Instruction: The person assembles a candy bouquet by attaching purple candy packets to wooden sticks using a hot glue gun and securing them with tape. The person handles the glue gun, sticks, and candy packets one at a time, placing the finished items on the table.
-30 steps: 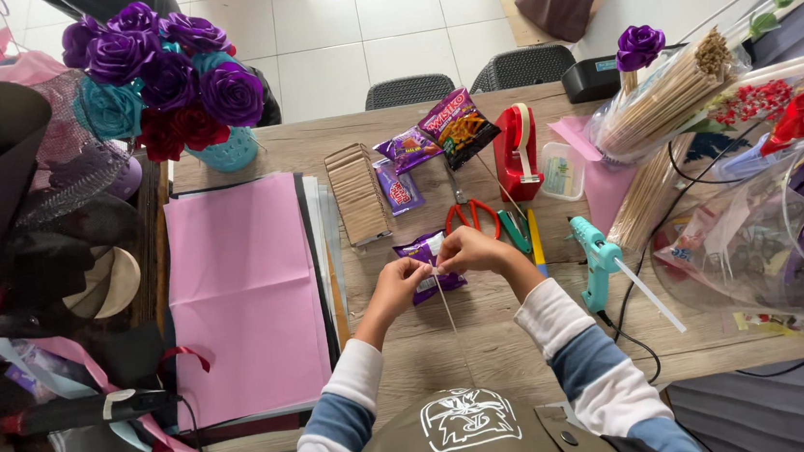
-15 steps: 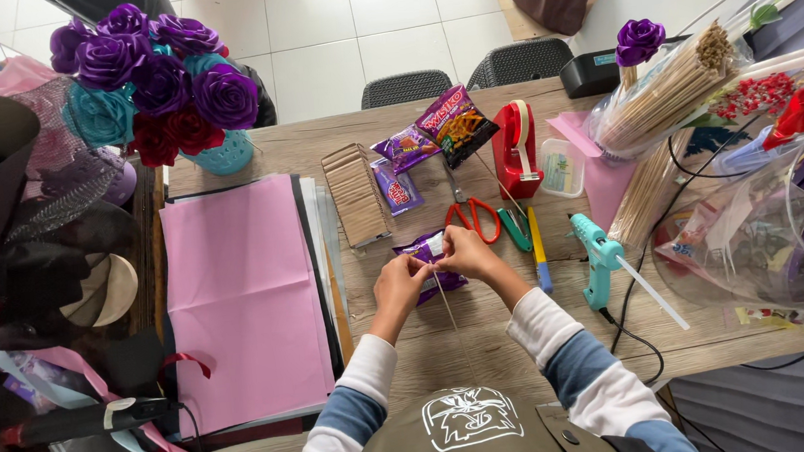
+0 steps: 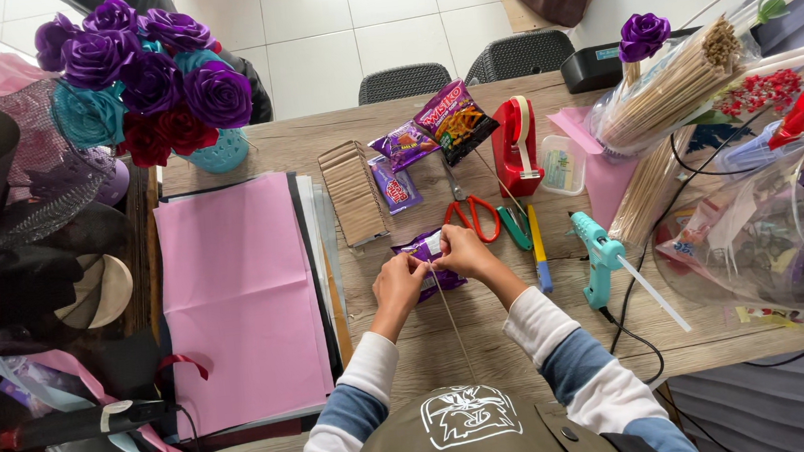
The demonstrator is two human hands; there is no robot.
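Note:
My left hand [image 3: 399,284] and my right hand [image 3: 460,250] meet over the wooden table [image 3: 488,320], both pinching a small purple snack packet [image 3: 421,250] at its top. A thin wooden stick [image 3: 451,321] runs from under the packet toward my body. The fingers of both hands are closed on the packet and the stick's upper end is hidden beneath them.
Pink paper sheets [image 3: 238,289] lie to the left, red scissors [image 3: 472,215], a red tape dispenser [image 3: 516,143], more snack packets [image 3: 433,131] and a teal glue gun [image 3: 600,255] beyond and right. A purple flower bouquet [image 3: 141,69] stands far left; bundled sticks [image 3: 671,91] far right.
Both hands stay together on the packet; they have shifted slightly, and the packet now sits lower between the fingers against the stick.

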